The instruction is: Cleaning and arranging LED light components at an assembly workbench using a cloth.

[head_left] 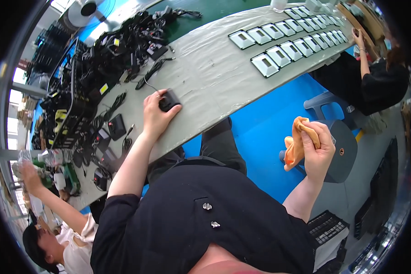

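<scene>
On the grey-covered table, my left hand [155, 116] has its thumb and fingers round the sides of a black power adapter [171, 97]. A thin cord runs from the adapter to a coiled black cable [151, 72] just beyond it. Out to the right, past the table edge, my right hand [318, 148] is closed on a crumpled orange cloth [295, 147], which hangs below and left of the fingers. The cloth and the adapter are well apart.
Black adapters and tangled cables [118, 50] are heaped at the far left. Rows of white, dark-rimmed panels [266, 64] lie toward the far right. One person [383, 82] works at right; another [68, 237] reaches toward plastic bottles at left. A grey stool [340, 157] stands beyond my right hand.
</scene>
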A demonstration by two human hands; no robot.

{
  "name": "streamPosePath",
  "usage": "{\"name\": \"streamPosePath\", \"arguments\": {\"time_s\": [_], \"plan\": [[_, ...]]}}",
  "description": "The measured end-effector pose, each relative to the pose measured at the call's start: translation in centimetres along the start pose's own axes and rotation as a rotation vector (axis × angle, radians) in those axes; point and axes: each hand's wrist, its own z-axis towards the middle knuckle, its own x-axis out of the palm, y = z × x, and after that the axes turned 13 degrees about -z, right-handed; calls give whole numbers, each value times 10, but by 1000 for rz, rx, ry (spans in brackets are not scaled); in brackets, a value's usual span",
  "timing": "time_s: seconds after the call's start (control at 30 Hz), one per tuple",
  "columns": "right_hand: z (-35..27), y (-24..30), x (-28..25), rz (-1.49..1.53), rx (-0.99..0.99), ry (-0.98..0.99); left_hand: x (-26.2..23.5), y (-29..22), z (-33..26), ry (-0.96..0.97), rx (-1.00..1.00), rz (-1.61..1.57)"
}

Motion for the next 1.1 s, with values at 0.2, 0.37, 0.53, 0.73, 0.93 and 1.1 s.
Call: {"name": "streamPosePath", "arguments": {"time_s": [0.2, 0.37, 0.53, 0.73, 0.93, 1.1], "plan": [[-14, -15, -15, 4, 119, -31, 102, -50, 122, -131, 14, -744], [-22, -27, -26, -25, 226, -54, 149, -86, 194, 15, 139, -426], [-22, -39, -27, -42, 288, -70, 185, -92, 212, 115, 192, -196], [-17, -51, -24, -41, 355, -70, 200, -91, 209, 223, 126, -63], [-13, -59, -19, -26, 368, -52, 207, -80, 213, 191, 217, 16], [-14, -50, -15, 63, 432, -38, 215, -81, 206, 112, 271, 55]]}}
